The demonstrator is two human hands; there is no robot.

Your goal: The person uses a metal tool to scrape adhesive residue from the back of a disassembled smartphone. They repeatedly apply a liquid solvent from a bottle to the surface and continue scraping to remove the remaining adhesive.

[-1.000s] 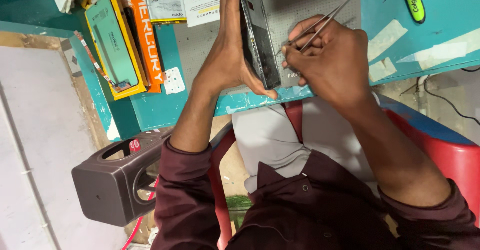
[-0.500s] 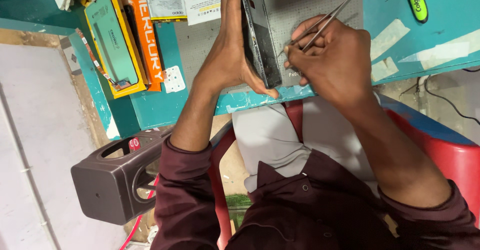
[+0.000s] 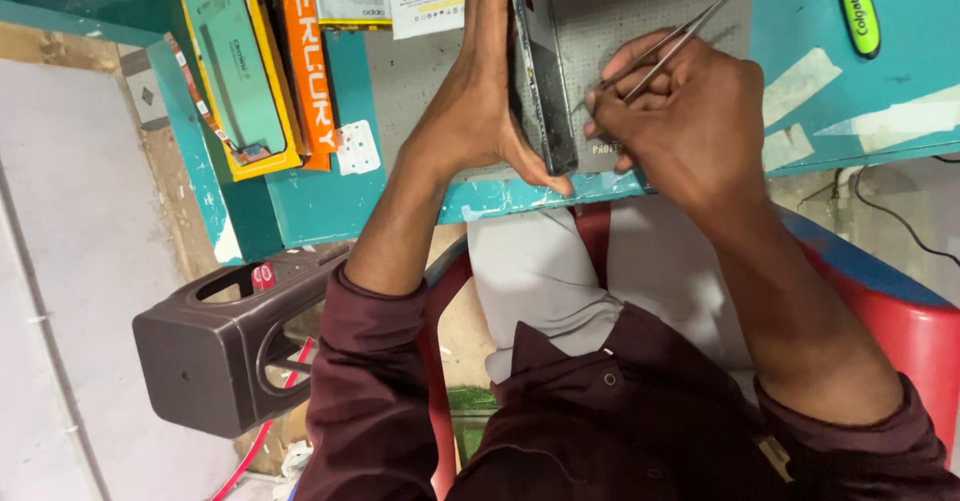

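left hand props a dark phone on edge over the grey mat on a teal tabletop; right hand pinches metal tweezers against it; brown stool on the floor.

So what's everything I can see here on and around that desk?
Flat dark phone-like device: one, black, stood on edge on the grey mat, gripped by the left hand.
Thin metal tweezers: one, silver, in the right hand, tips at the device.
Grey dotted work mat: one, on the teal desk.
Flat boxes: several, green, yellow, orange, at the desk's left end.
Green pen-like tube: one, top right.
Brown plastic stool: one, on the floor, left.
Red plastic chair: one, under the person.
Left hand: holds the device.
Right hand: pinches the tweezers.
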